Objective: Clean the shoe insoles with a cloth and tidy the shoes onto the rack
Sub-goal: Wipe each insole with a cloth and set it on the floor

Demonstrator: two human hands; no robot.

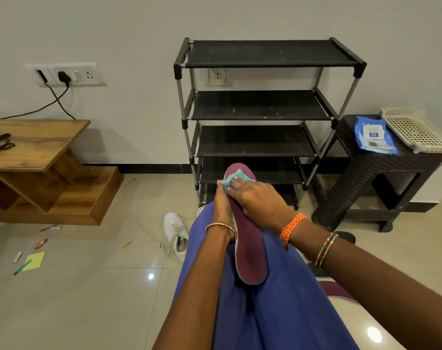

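Observation:
A maroon insole (250,251) lies along my lap, heel end toward me. My left hand (222,203) grips its left edge near the toe end. My right hand (258,200) holds a teal cloth (234,179) pressed on the insole's toe end. A white shoe (175,234) lies on the floor to the left of my knee. The black shoe rack (265,107) stands against the wall straight ahead, its shelves bare. A second maroon insole (335,289) shows partly at the right, behind my right arm.
A dark woven stool (361,178) right of the rack carries a blue wipes pack (374,135) and a white basket (417,130). A wooden table (38,157) stands at the left. Small scraps and a yellow paper (35,260) litter the tiled floor.

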